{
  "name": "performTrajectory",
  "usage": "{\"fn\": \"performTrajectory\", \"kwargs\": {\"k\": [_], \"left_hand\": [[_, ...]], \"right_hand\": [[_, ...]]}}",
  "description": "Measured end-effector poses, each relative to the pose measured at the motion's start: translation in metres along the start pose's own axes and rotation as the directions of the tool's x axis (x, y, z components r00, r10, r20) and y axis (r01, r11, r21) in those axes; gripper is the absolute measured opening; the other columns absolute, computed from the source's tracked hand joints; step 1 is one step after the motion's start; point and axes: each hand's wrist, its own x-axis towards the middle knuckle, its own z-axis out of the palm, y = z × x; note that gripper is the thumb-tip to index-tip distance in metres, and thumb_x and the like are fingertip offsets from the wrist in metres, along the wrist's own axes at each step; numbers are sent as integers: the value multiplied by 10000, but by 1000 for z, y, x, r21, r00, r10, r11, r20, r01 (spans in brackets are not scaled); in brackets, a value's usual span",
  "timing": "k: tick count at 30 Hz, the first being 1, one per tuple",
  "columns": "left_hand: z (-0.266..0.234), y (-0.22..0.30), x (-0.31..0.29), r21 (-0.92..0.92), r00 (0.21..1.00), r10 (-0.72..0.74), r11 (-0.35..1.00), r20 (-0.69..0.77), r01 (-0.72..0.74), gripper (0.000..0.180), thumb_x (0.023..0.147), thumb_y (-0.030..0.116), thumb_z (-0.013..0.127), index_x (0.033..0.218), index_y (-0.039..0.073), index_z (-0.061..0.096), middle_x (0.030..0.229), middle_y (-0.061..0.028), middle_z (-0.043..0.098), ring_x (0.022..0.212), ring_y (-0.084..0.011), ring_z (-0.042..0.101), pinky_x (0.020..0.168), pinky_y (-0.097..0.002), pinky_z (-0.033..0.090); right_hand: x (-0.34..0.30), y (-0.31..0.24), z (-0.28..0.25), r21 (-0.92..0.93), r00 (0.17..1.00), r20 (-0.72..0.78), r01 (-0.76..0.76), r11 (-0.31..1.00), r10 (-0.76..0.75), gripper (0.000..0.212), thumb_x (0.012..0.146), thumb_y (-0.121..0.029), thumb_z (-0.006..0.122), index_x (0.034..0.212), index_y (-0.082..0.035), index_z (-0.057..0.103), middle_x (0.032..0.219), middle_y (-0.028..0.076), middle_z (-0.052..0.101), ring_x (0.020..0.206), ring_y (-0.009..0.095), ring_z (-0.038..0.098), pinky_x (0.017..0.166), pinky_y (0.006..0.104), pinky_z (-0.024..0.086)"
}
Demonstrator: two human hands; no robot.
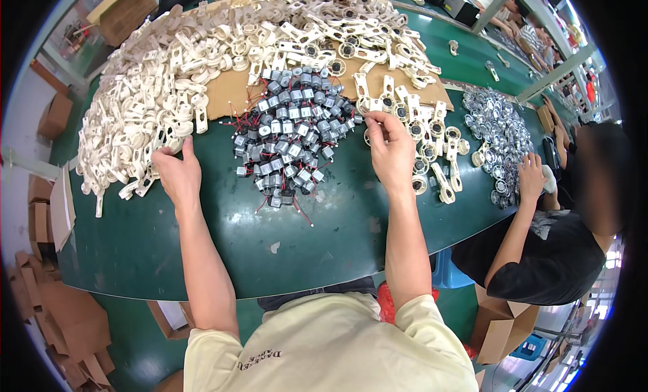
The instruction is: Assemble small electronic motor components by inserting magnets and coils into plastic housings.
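Note:
My left hand point(178, 174) is at the near right edge of a big heap of cream-white plastic housings point(128, 139); its thumb stands apart from its fingers, and I see nothing held. My right hand point(393, 152) has thumb and forefinger closed at the round end of a cream-white plastic housing point(362, 95). Around it lie several more housings with black round centres point(416, 130). Between my hands is a pile of small silver-grey motors point(290, 132) with red wires. My right palm hides part of the housings beneath it.
Cardboard point(226, 92) lies under the heap on the green table point(317, 250). To the right is a pile of clear round parts point(499, 139), where a co-worker's hand point(532, 178) rests. Cardboard boxes point(71, 318) stand at the lower left, and a blue stool point(449, 269) below the table edge.

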Motion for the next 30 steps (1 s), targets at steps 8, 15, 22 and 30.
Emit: {"fn": "performTrajectory", "kwargs": {"k": [8,15,22,30], "left_hand": [[0,-14,9,74,990,61,995,129,-71,460,875,380,676,1147,23,573,1010,-206,628,987,-354,605,854,-417,467],[-27,-33,-1,-666,879,-64,628,472,403,337,918,250,649,1125,14,527,1013,-110,663,754,-135,626,634,-239,486],[-41,41,-60,-641,524,381,320,762,698,608,907,36,562,1468,14,326,1166,-133,597,797,-130,599,681,-230,503],[-39,62,-95,-499,324,481,297,815,814,390,930,18,575,1294,9,436,1218,-118,579,1046,-210,633,842,-333,568]], "right_hand": [[4,8,17,-121,969,117,231,966,-217,145,875,-60,653,1011,-41,699,888,137,667,793,258,662,733,345,510],[-6,6,18,402,998,59,-11,915,-13,164,983,-120,551,1055,-14,654,804,54,662,759,127,635,720,301,508],[-35,-53,10,329,769,620,-433,839,153,140,963,-126,590,1042,-12,607,786,23,643,698,77,608,618,240,505],[-55,-55,20,563,820,537,-173,808,-199,109,950,-99,613,1013,-10,606,902,52,658,727,84,605,649,249,507]]}}
